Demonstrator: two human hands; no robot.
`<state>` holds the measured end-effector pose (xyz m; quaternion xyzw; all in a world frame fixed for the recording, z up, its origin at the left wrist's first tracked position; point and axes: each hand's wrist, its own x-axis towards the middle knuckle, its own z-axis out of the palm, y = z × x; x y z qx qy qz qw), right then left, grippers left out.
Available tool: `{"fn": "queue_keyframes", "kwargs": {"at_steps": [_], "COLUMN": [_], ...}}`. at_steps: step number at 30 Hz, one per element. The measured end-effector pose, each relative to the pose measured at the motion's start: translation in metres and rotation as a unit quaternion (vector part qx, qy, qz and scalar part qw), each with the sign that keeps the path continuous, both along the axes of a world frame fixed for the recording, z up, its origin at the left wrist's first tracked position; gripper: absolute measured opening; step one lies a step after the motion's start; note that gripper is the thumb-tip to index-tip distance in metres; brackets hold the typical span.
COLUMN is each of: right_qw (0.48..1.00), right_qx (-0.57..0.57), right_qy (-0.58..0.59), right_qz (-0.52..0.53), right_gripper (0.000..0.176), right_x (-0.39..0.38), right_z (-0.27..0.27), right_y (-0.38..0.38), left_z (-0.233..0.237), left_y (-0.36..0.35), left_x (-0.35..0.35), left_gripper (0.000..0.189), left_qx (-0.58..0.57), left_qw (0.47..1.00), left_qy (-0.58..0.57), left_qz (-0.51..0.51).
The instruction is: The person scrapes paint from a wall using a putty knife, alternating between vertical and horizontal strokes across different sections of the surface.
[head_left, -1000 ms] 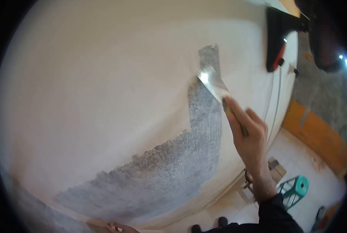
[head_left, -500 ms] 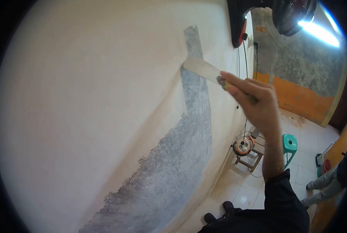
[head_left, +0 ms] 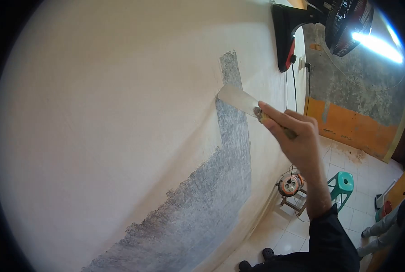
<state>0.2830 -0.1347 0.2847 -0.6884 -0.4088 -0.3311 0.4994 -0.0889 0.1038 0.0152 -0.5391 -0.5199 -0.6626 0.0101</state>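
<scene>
My right hand [head_left: 297, 136] reaches up from a black sleeve at the lower right, its fingers closed round the handle of a scraper [head_left: 238, 98]. The wide, flat blade points up and left and lies against the wall [head_left: 120, 99], across a narrow grey strip [head_left: 231, 72]. Grey shows above and below the blade. Lower down the strip widens into a large rough grey patch [head_left: 189, 213] with a ragged left edge, surrounded by pale wall coating. Fingers hide most of the handle. My left hand is out of view.
A black fan [head_left: 347, 27] is mounted at the upper right, with cables hanging below. A cable reel [head_left: 288, 185] rests on a wooden stool beside a green stool [head_left: 345, 182]. Another person's legs [head_left: 381, 231] show at the right edge. Dark footwear [head_left: 268, 254] is at the bottom.
The view has shifted, so the wall, fan and stools appear lower and slightly farther right. The blade stays at nearly the same place on the grey strip, still held by my right hand.
</scene>
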Motion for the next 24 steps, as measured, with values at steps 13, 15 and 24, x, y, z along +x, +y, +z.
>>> {"fn": "queue_keyframes", "kwargs": {"at_steps": [13, 15, 24], "right_qw": [0.999, 0.999, 0.997], "right_qx": [-0.02, -0.026, 0.027], "right_qy": [-0.041, -0.04, -0.068], "right_qz": [-0.001, -0.006, 0.026], "right_gripper": [0.034, 0.033, 0.033], "right_x": [0.008, 0.004, 0.012], "right_z": [-0.026, -0.009, 0.015], "right_y": [0.004, -0.001, 0.019], "left_z": [0.003, 0.006, 0.002], "left_y": [0.003, 0.002, 0.005], "left_x": [0.015, 0.007, 0.017], "left_gripper": [0.047, 0.047, 0.046], "left_qx": [0.015, 0.018, 0.041], "left_qw": [1.0, 1.0, 0.999], "left_qy": [-0.003, 0.004, 0.009], "left_qz": [0.014, 0.014, 0.006]}}
